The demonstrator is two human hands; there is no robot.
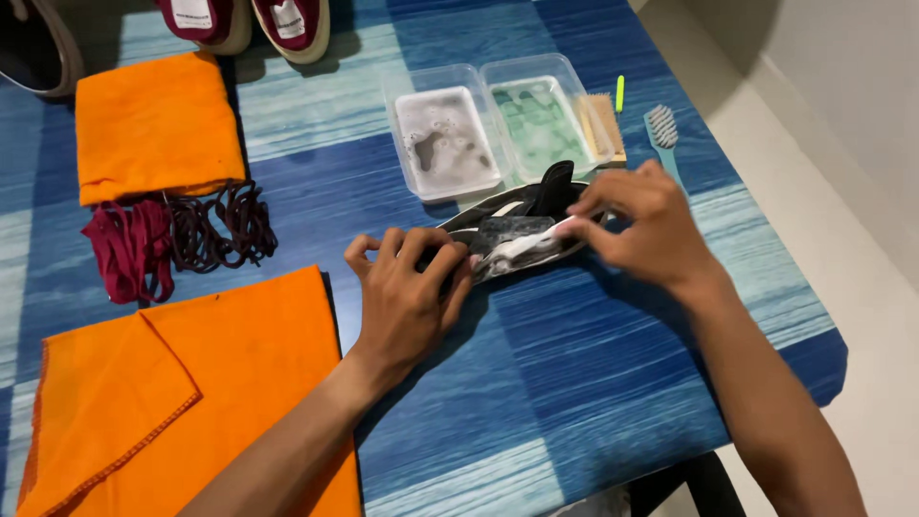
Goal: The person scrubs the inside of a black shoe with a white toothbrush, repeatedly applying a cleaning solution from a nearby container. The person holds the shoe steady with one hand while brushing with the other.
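Fingers (436, 263) of both hands closed on dark, foam-streaked insole (512, 239), right hand's (637, 225) around brush (536, 241).

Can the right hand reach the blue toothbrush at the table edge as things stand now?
Probably yes. The right hand is beside the blue toothbrush, and bare table lies between them; but its fingers are busy with a white brush on the dark insole.

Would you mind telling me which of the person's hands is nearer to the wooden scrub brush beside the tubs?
Right. The right hand is just below the wooden scrub brush, working on the dark insole. The left hand holds the insole's other end, farther off to the lower left.
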